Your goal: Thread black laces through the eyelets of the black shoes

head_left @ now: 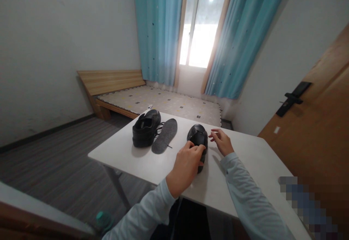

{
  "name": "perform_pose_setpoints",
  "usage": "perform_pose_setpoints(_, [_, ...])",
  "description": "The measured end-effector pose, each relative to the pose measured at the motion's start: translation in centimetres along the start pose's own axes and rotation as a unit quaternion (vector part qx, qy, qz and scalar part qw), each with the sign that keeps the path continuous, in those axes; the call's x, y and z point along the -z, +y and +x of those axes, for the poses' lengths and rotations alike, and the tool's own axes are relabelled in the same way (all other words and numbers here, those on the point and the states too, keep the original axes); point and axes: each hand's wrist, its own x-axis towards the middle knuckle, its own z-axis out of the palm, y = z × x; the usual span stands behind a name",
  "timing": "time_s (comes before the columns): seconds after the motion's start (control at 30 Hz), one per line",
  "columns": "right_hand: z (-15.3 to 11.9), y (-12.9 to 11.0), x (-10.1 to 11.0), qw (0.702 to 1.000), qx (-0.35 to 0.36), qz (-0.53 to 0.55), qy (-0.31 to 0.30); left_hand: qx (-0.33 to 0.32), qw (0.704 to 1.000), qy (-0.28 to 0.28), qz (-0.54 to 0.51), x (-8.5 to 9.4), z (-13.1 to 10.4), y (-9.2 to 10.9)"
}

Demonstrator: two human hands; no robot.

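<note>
A black shoe (196,130) stands on the white table in front of me, its toe pointing away. My left hand (188,162) is closed on the near part of this shoe, fingers curled over the opening and hiding much of its heel end. Just to the right, my right hand (221,141) hovers beside the shoe with its fingers bent and apart, holding nothing. Farther left is a second black shoe (144,133) with loose laces at its side. Next to it lies a dark grey insole (165,136), flat on the table.
The white table (117,153) has its edge close to my body. Behind it is a bed (169,100) with a patterned mattress, below a window with blue curtains (160,29). A wooden door (308,123) is at the right. A green-capped bottle (100,218) stands low at the left.
</note>
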Motion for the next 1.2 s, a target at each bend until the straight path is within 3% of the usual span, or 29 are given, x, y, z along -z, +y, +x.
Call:
perform_pose_setpoints(0.23, [0.0,0.3,-0.1,1.0,-0.001,-0.008,-0.018,-0.02,0.999,0.02,-0.028,0.5,-0.4,-1.0])
perform_pose_setpoints(0.53, [0.0,0.8,0.0,1.0,-0.016,0.0,-0.015,-0.055,0.994,0.081,-0.052,-0.2,-0.9,-2.6])
perform_pose_setpoints(1.0, [-0.1,1.3,0.1,0.999,0.008,-0.025,-0.044,-0.024,0.982,0.184,0.021,0.9,-1.1,-7.3])
perform_pose_setpoints(1.2, [-0.2,1.3,0.2,0.999,0.007,-0.023,-0.045,-0.008,0.98,0.195,0.036,1.2,-1.3,-9.2])
